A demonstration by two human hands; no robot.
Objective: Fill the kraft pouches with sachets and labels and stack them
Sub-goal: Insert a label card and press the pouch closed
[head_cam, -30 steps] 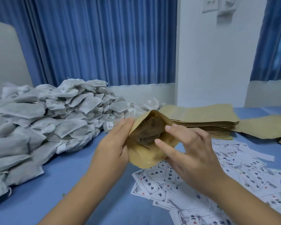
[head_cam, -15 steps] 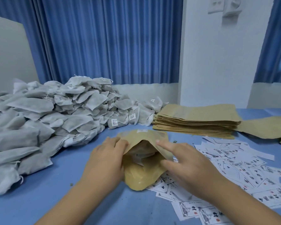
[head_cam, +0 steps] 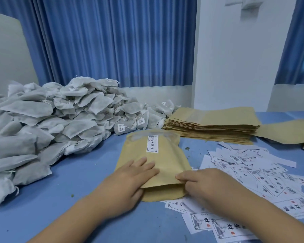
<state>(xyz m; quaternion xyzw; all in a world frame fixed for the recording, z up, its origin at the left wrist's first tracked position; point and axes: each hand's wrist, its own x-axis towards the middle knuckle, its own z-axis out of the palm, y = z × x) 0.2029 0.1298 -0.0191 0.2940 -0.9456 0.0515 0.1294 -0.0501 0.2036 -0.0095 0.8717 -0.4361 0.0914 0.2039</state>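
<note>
Head view: a kraft pouch lies flat on the blue table, its white label facing up just beyond the fingertips. The left hand rests on the pouch's near left part, its fingers straight and flat on the paper, grasping nothing. The right hand meets the pouch's near right edge, its fingers curled and pinching that edge. Well to the left of the left fingers a large heap of grey sachets covers the table. Past the right fingers a stack of empty pouches sits at the far side. Loose printed labels lie scattered under and right of the right hand, some tucked beneath the pouch's near end. A blue curtain hangs behind.
</note>
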